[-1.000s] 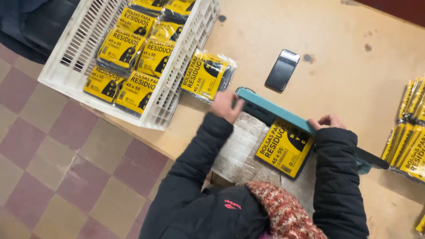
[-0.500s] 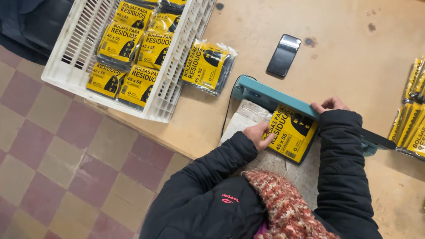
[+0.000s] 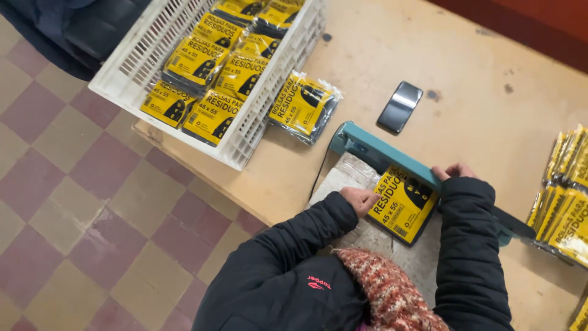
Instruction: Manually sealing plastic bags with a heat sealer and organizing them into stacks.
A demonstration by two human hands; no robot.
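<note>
Head view, person seated at a wooden table (image 3: 465, 67). A yellow packet (image 3: 404, 202) lies flat on a grey pad just near of the teal sealer bar (image 3: 392, 158), its far edge tucked under the bar. The packet's long axis runs roughly across the bar, from far-right toward near-left.

Left hand (image 3: 361, 199): fingers curled, resting on the packet's left edge, pinning or pinching it; cannot tell which. Right hand (image 3: 453, 171): fingers bent over the top of the bar, just right of the packet's far corner, pressing on it rather than gripping anything loose. The left hand is the one touching the packet; the right is just beside it, on the bar.

Surroundings: a black phone (image 3: 399, 107) well beyond the bar; a loose stack of packets (image 3: 303, 105) against the white crate (image 3: 141, 61), which holds more of them; another pile (image 3: 566, 190) at the right table edge.

Versus half a second back: both hands sit in the same places, packet under the bar as before. A full second back, the left hand was out on the bar's left end, not on the packet.
</note>
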